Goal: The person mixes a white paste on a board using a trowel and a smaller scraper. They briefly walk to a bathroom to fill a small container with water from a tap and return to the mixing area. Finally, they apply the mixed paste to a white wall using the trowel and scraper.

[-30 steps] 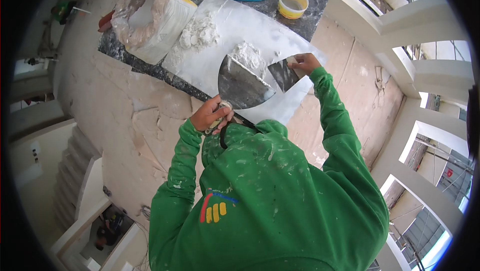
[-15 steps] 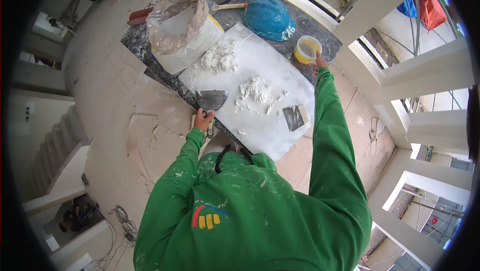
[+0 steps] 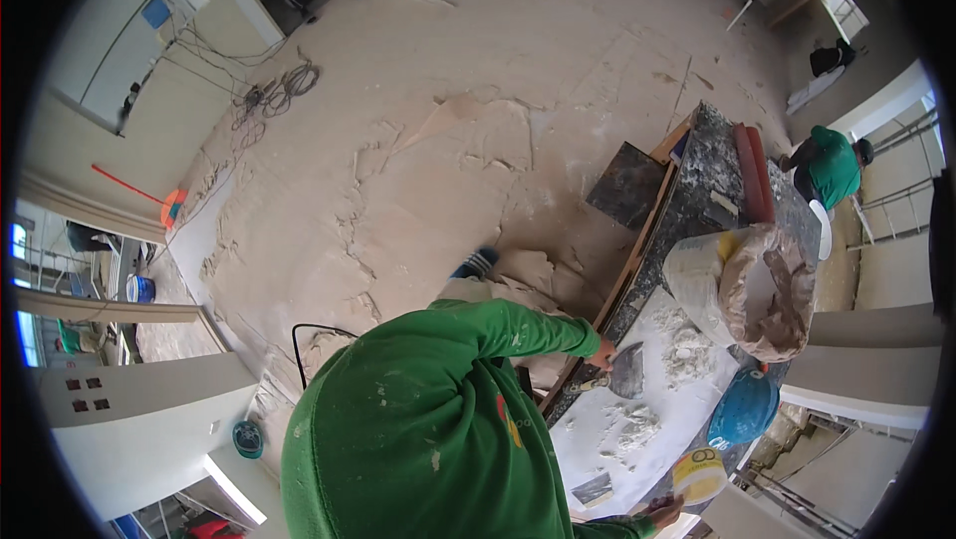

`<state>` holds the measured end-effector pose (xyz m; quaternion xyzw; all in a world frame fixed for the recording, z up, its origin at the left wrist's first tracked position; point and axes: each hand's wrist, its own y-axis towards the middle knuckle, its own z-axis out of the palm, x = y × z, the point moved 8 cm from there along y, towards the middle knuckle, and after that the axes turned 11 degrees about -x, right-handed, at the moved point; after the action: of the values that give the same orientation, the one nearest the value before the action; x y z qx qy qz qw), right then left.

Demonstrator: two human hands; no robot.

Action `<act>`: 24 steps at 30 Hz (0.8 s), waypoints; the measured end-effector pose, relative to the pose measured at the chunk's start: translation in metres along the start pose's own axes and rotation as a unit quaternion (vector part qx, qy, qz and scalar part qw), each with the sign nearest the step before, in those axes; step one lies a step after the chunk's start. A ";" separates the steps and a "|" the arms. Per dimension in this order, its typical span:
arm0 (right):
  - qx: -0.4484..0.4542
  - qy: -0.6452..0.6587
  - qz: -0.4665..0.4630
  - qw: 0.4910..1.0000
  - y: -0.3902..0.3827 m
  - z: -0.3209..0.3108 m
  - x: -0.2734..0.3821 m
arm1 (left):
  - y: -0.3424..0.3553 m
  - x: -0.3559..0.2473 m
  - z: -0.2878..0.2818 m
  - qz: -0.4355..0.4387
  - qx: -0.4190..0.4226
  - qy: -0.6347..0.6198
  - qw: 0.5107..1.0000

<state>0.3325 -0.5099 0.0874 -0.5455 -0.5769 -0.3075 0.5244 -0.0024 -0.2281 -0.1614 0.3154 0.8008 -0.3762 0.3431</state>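
In my left hand [image 3: 602, 353] is a wide putty knife [image 3: 627, 370], its blade over the white board [image 3: 652, 464] on the table. My right hand [image 3: 664, 512] grips a yellow-and-white plastic tub [image 3: 699, 479] at the board's far corner; the tub's side faces me and its inside is hidden. Dry white powder [image 3: 687, 355] is heaped beside the putty knife. A lumpy white paste [image 3: 632, 428] lies between my hands. Another flat blade [image 3: 595, 489] rests on the board, near my right sleeve.
A bucket [image 3: 687, 285] lined with a paper bag [image 3: 782, 325] and a blue helmet [image 3: 747, 408] stand along the dark table [image 3: 647, 285]. Red lengths [image 3: 754, 173] lie at its far end. A co-worker [image 3: 832, 169] bends beyond it. Cables [image 3: 274, 91] lie on the floor.
The view has swung left, so the table now sits at the lower right. The tub's side shows instead of its open top. The putty knife remains in my left hand.
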 end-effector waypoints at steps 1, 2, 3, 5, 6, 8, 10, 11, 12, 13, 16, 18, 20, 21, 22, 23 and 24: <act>0.014 -0.001 0.006 1.000 -0.018 0.014 -0.004 | -0.014 -0.006 -0.025 0.019 -0.057 0.002 0.998; 0.026 0.003 0.016 1.000 -0.043 0.032 -0.007 | -0.037 -0.012 -0.057 0.034 -0.117 0.009 0.992; 0.049 -0.016 0.016 0.999 -0.077 0.071 0.006 | -0.045 0.008 -0.071 0.025 -0.106 -0.051 0.993; 0.093 -0.052 0.013 0.994 -0.161 0.178 0.049 | -0.054 0.057 -0.106 0.014 -0.085 -0.170 0.982; 0.078 -0.086 0.011 0.993 -0.199 0.225 0.059 | -0.073 0.076 -0.138 0.004 -0.075 -0.181 0.981; 0.176 -0.093 -0.008 0.980 -0.270 0.339 0.083 | -0.130 0.125 -0.210 -0.036 -0.102 -0.228 0.968; 0.384 -0.164 -0.331 0.846 -0.247 0.431 0.039 | -0.127 0.203 -0.233 -0.038 -0.111 -0.180 0.977; 0.431 -0.161 -0.272 0.845 -0.272 0.487 0.036 | -0.133 0.235 -0.262 -0.032 -0.093 -0.113 0.989; 0.453 -0.175 -0.186 0.854 -0.301 0.536 0.031 | -0.151 0.268 -0.296 -0.026 -0.065 -0.038 0.997; 0.454 -0.185 -0.125 0.862 -0.326 0.573 0.031 | -0.205 0.263 -0.365 -0.101 -0.201 -0.056 0.973; 0.525 -0.254 -0.084 0.808 -0.392 0.674 0.035 | -0.279 0.299 -0.476 -0.185 -0.314 -0.135 0.921; 0.563 -0.298 -0.090 0.766 -0.419 0.738 0.035 | -0.303 0.363 -0.519 -0.195 -0.436 -0.162 0.863; 0.587 -0.339 -0.095 0.729 -0.441 0.799 0.032 | -0.324 0.419 -0.549 -0.238 -0.506 -0.221 0.799; 0.591 -0.350 -0.093 0.721 -0.452 0.827 0.027 | -0.345 0.437 -0.564 -0.274 -0.511 -0.263 0.771; 0.595 -0.364 -0.095 0.710 -0.459 0.856 0.025 | -0.358 0.453 -0.573 -0.308 -0.513 -0.305 0.741; 0.605 -0.376 -0.096 0.695 -0.468 0.888 0.023 | -0.368 0.477 -0.568 -0.344 -0.521 -0.300 0.721; 0.613 -0.386 -0.100 0.682 -0.476 0.923 0.022 | -0.375 0.506 -0.560 -0.377 -0.527 -0.293 0.703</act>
<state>-0.3664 0.2501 -0.0297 -0.1114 -0.8389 0.3027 0.4384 -0.7497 0.1613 -0.1456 -0.3709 0.7799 -0.0645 0.5000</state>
